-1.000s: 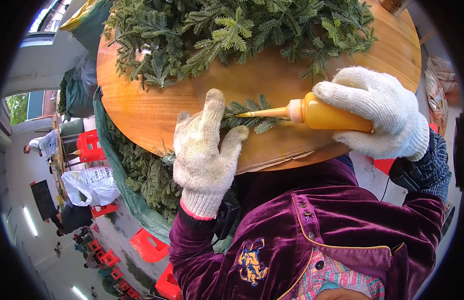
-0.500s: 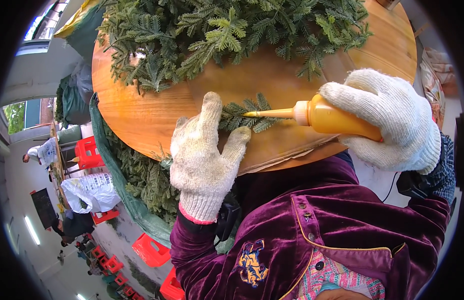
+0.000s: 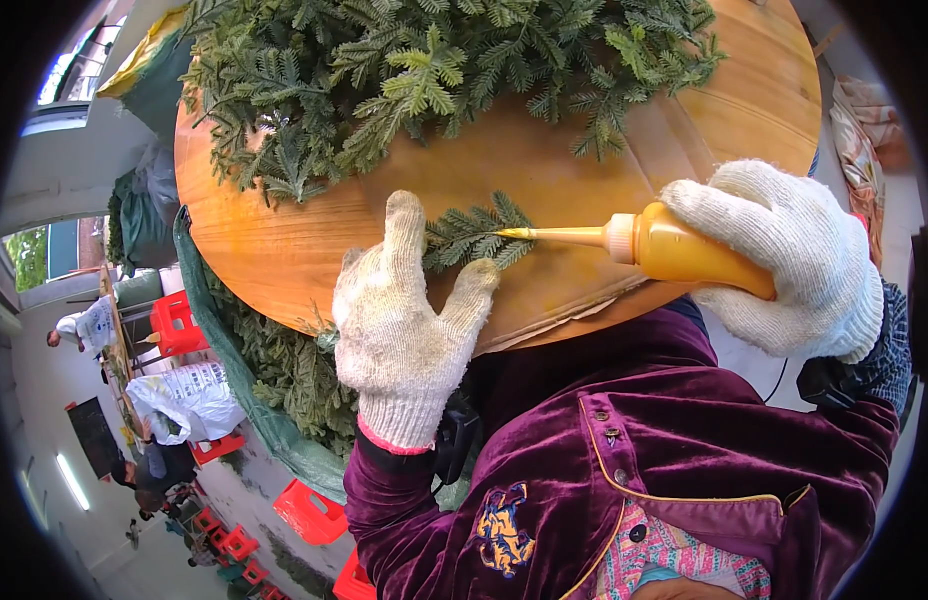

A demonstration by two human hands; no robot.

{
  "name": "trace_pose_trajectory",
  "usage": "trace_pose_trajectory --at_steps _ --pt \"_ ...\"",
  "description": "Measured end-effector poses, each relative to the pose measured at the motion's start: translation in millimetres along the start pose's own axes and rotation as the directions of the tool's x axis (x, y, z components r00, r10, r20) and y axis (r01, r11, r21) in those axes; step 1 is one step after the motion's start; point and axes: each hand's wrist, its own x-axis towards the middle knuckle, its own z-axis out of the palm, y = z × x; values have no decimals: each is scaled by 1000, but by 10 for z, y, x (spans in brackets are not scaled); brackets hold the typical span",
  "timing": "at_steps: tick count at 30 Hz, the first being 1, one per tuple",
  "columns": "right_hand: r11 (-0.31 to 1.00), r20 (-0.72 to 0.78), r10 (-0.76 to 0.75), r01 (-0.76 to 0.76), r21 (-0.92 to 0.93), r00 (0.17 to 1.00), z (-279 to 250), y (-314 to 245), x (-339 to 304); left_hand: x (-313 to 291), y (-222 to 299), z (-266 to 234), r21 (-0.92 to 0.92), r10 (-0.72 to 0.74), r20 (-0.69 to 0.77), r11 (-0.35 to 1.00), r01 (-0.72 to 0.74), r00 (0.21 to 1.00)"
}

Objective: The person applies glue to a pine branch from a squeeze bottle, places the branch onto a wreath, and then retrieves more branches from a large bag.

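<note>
Your left hand (image 3: 399, 325) lies flat, pinning a green sprig (image 3: 476, 235) nr the round wooden tabletop's (image 3: 284, 250) near edge. Right hand (image 3: 784, 260) wrapped tight round the orange squeeze bottle (image 3: 674, 248), nozzle on the sprig. Big foliage pile (image 3: 434, 70) untouched at the far edge.

Packages in view: one squeeze bottle, two sacks, one dark board.

Orange-yellow squeeze bottle (image 3: 684, 250), long thin nozzle, lies sideways over the near edge of the round wooden worktop (image 3: 284, 250), held by the gloved right hand (image 3: 784, 260). White printed sack (image 3: 189, 395), bulging, on the floor far left beside red stools. Green sack (image 3: 144, 215) left of worktop. Dark flat board (image 3: 89, 435) low left, screen or sign unclear.
</note>
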Motion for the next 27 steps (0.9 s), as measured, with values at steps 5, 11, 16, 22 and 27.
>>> trace_pose_trajectory --at_steps 5,11,16,22,27 --pt "1000 5 18 -18 3 1000 -25 4 -78 9 -11 18 22 0 11 1000 -1 1000" --pt "995 10 99 -99 13 995 -41 15 -214 -15 24 -13 68 -111 83 992 106 990" --pt "984 26 168 -169 49 985 -44 28 -303 17 17 -4 96 3 30 995 -6 1000" --pt "978 16 203 -204 49 979 -27 82 -400 -6 -33 37 111 45 17 993 -47 999" --pt "972 -10 214 -212 99 977 28 125 -450 1 -45 26 126 50 21 991 -52 999"
